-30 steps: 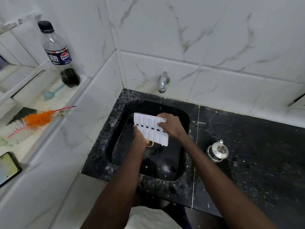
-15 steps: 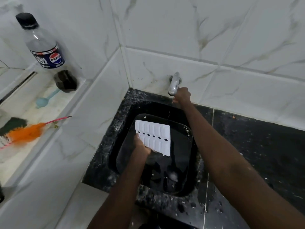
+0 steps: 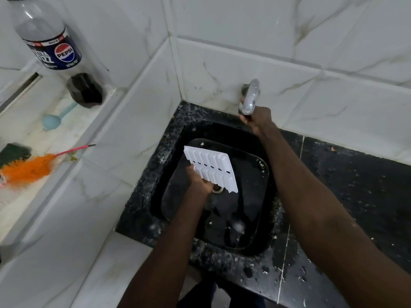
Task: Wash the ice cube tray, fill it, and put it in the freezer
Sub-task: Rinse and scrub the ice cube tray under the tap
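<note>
ice cube tray (image 3: pixel 210 171) tilted underside up over sink (image 3: pixel 155 165), pinched at near edge by left hand (image 3: pixel 199 180). right hand (image 3: pixel 259 121) curled round tap (image 3: pixel 250 97) behind sink. likely light, stiff, slick wet; best gripped by rim.

White veined wall tiles (image 3: pixel 244 30) corner above a black speckled counter (image 3: pixel 360 207), beside what may be a window ledge (image 3: pixel 66 134).

White ice cube tray (image 3: pixel 213 161), black speckled sink (image 3: pixel 153 165), white tiles (image 3: pixel 244 30) (grey marble veining), orange brush (image 3: pixel 26 170).
</note>
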